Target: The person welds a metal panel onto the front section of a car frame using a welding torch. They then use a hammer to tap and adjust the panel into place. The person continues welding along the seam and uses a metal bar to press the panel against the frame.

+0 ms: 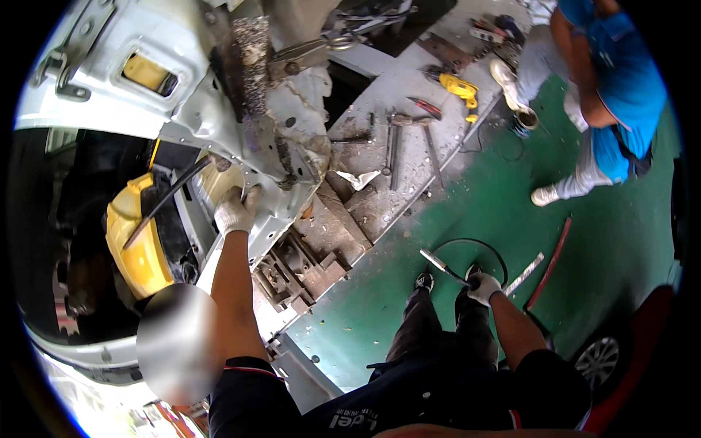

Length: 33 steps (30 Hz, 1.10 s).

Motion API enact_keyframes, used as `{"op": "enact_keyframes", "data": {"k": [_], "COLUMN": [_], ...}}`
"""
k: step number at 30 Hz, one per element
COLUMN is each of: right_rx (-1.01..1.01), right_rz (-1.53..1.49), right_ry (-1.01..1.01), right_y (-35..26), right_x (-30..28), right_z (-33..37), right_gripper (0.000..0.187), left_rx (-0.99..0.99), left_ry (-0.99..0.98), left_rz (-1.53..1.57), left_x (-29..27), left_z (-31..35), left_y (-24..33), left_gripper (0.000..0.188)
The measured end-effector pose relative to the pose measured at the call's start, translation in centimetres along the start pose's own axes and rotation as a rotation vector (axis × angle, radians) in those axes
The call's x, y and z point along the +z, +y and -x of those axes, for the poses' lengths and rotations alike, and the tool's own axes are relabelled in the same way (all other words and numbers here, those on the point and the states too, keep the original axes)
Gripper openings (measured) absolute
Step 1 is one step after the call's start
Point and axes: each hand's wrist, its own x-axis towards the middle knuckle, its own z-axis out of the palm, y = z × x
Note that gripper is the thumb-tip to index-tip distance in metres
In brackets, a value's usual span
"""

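My left hand (235, 212), in a white knitted glove, touches the bare silver metal of a stripped vehicle body (281, 201) on the left. Its fingers look spread against the panel, with nothing visible in them. Just beyond the fingertips is the head of a hammer (174, 191), whose dark handle slants down over a yellow part (142, 252). Low on the right, near my legs, my right hand (483, 287), also gloved, is closed around a slim rod-like tool (439, 263) with a silver front end. A black hose (471, 241) loops beside it.
On the grey platform (409, 171) lie a hammer (418, 124), red-handled pliers (425, 108) and a yellow power drill (460, 87). A person in a blue shirt (617, 80) stands at the far right. Red and white bars (551, 263) lie on the green floor. A red car (628, 358) stands lower right.
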Motion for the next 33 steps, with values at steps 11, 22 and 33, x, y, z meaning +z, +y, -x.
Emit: {"op": "enact_keyframes", "data": {"k": [11,22,33], "right_rx": [0.046,-0.185,-0.289], "right_rz": [-0.149,-0.075,-0.320], "right_ry": [0.178,0.192,0.272], "right_y": [-3.7,-15.2,-22.4], "right_x": [5.1,2.6,-1.9], "right_z": [6.5,6.4,4.9], "right_gripper": [0.049,0.050,0.056], "left_rx": [-0.024,0.180,0.217], "left_ry": [-0.078,-0.148,-0.036], "left_rz": [0.059,0.095,0.137], "left_x": [-0.6,-0.5,-0.2], "left_z": [0.0,-1.8,-0.7], "left_y": [-0.2,-2.3,-1.5], "left_gripper": [0.071,0.075,0.065]}}
